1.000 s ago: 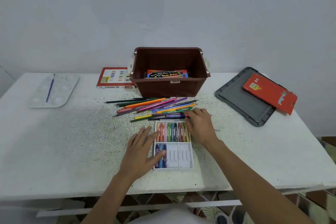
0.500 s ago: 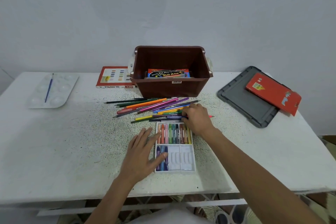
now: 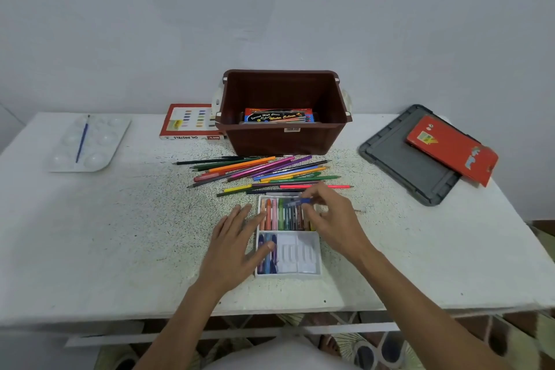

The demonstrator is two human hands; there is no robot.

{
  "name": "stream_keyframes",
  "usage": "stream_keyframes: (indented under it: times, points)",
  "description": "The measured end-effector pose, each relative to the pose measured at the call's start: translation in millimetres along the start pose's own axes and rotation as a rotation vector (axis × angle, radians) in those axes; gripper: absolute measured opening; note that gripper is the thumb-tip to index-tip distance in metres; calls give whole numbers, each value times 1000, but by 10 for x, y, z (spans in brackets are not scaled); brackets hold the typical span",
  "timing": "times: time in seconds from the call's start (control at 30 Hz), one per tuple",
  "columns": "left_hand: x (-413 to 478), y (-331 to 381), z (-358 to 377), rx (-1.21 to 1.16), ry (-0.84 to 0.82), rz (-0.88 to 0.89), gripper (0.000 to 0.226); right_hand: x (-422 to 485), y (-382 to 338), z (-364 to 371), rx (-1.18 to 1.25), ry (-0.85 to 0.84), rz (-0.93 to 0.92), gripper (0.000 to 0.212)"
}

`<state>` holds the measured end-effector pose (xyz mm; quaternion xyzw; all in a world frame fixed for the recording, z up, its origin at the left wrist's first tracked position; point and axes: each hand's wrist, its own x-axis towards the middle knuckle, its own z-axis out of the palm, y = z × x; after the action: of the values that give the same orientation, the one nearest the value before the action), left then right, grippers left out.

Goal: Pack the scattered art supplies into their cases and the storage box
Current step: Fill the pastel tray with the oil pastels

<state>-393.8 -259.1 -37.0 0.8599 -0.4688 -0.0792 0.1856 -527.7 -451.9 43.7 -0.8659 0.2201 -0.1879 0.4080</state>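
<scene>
now right hand (image 3: 334, 221) has lifted blue pastel (image 3: 299, 202) over tray (image 3: 300, 254)

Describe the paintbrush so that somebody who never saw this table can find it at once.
Start at the white table and go to its far left corner, where a white palette with round wells lies. The paintbrush rests on it: thin, blue-handled, alone, far from the coloured pencils near the brown box.

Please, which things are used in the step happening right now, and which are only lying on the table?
In use: blue pastel, pinched by the right hand; pastel tray, touched by the left hand.
Lying about: coloured pencils, palette, brush, red case, grey lid, storage box.
</scene>
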Motion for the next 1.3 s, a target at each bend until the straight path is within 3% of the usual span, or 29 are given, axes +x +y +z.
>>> stream_keyframes:
  times: [0.17,0.43,0.6,0.93,1.13,1.3]
  points:
    - [-7,1,-8,-16,15,14,65,-317,-20,102,132,-91,44,18]
    - [-8,-7,16,-35,12,10,65,-514,17,273,80,-213,39,20]
    - [-10,-10,19,-55,29,15,67,-470,25,378,14,-174,14,20]
    - [-11,-15,27,-54,39,20,64,-430,140,557,-376,-134,-52,50]
    - [-17,-26,46,-51,47,23,63,-452,171,529,-368,-145,-55,52]
    - [-11,-24,39,-59,48,25,64,-450,169,367,-280,-116,-73,41]
